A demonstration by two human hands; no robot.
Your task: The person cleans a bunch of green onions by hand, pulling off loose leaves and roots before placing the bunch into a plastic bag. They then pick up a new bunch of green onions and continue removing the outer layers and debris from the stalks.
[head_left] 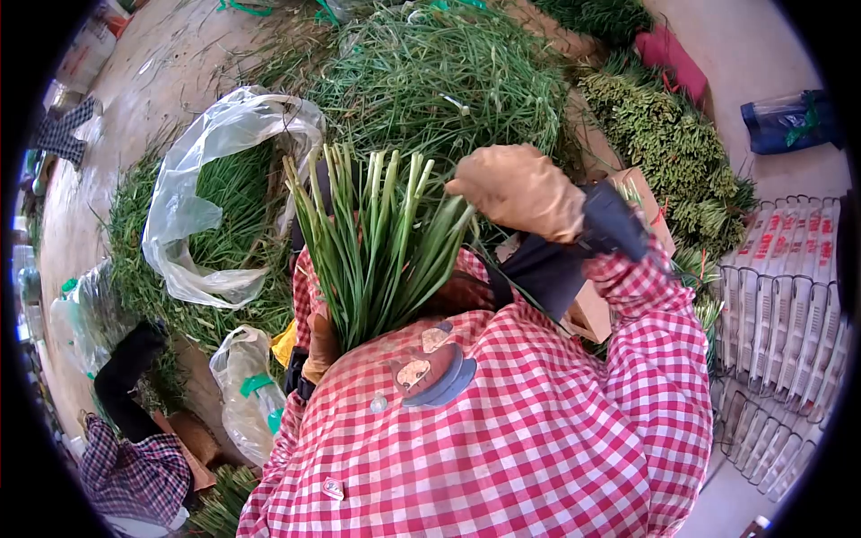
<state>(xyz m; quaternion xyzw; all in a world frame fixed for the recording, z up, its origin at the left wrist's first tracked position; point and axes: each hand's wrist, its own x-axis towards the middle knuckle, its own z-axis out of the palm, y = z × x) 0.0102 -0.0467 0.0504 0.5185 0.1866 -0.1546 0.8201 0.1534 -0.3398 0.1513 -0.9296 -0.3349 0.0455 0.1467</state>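
A bunch of long green stalks (381, 242) with pale cut ends pointing up stands against the checked shirt front. My left hand (320, 345), in a brown glove, closes around the lower left side of the bunch. At the upper right edge of the stalks, my right hand (520, 188) is raised in a tan glove, its fingers curled together at the tip of one stalk that leans to the right. A large heap of loose green stalks (439, 81) lies just beyond both hands.
An open clear plastic bag (170, 233) lies on greens at left, another bag (238, 377) below it. A co-worker in a checked sleeve (134, 475) is at lower left. Bundled greens (664, 152), a cardboard box (587, 314) and wire-edged stacks (780, 296) are at right.
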